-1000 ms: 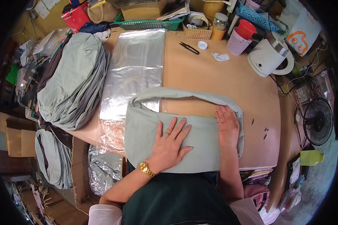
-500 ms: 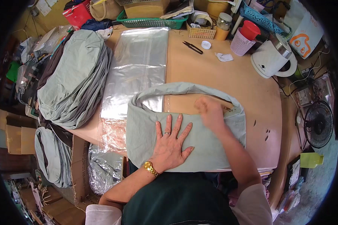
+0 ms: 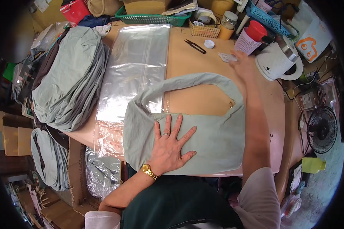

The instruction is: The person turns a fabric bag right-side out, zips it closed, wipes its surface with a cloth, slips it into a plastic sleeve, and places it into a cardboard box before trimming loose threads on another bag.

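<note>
The pale gray-green bag [image 3: 214, 141] lies on the desk [image 3: 195, 63], its body under the open, flat grip of the left hand [image 3: 167, 149], while the right hand [image 3: 243, 65], grip closure indeterminable, reaches beyond it beside a white scrap [image 3: 224, 57], apparently calling for steady left-palm pressure.

The picture is bright, with soft shadows along the folds of the bag [image 3: 210, 137]. White glare covers parts of the plastic [image 3: 137, 65], at the left of the tabletop [image 3: 202, 95]. The right hand [image 3: 241, 64] is slightly blurred. Wide-lens distortion bends the borders, and the corners are black.
</note>
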Available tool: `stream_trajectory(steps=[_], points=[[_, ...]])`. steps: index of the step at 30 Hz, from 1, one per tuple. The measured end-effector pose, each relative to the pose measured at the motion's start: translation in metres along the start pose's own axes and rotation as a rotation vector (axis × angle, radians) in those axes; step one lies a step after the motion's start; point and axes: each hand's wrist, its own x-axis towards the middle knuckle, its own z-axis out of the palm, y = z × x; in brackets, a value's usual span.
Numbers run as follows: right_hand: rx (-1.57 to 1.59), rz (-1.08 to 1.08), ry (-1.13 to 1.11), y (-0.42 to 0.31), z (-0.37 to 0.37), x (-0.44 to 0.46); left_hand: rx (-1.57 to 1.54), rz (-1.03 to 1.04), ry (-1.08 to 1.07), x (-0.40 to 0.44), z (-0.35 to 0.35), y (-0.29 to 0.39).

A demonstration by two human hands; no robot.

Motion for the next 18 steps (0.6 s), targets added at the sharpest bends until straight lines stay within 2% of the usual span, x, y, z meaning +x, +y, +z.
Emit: stream_trajectory(steps=[1,3,4,6,8,10,12,14,15,17,18], points=[[-0.505,-0.151,0.183,0.000,0.003,-0.003,0.005,0.015,0.000,0.000,-0.001,0.000],[-0.331,0.273,-0.219,-0.010,-0.002,-0.010,-0.011,0.052,-0.040,-0.004,-0.004,-0.005],[-0.331,0.266,-0.221,-0.022,-0.012,-0.003,-0.024,0.089,-0.079,-0.005,-0.005,-0.007],[0.305,0.556,-0.396,-0.050,-0.042,0.011,-0.058,0.083,-0.093,-0.010,-0.005,-0.011],[0.575,0.629,-0.541,-0.132,-0.087,0.009,-0.097,0.075,-0.110,-0.011,-0.005,-0.009],[0.620,0.465,-0.657,-0.180,-0.091,-0.021,-0.043,-0.006,-0.050,-0.008,-0.009,-0.002],[0.258,0.261,-0.639,-0.228,-0.081,-0.052,-0.033,-0.013,-0.069,-0.007,-0.012,-0.001],[0.006,-0.091,-0.643,-0.235,-0.063,-0.093,-0.023,-0.023,-0.087,-0.007,-0.013,-0.001],[0.007,-0.091,-0.642,-0.237,-0.063,-0.099,-0.015,-0.022,-0.100,-0.007,-0.013,-0.001],[-0.159,-0.264,-0.465,-0.239,-0.061,-0.106,-0.008,-0.027,-0.116,-0.007,-0.013,-0.002],[-0.157,-0.261,-0.467,-0.236,-0.056,-0.108,-0.002,-0.022,-0.120,-0.007,-0.013,-0.002]])
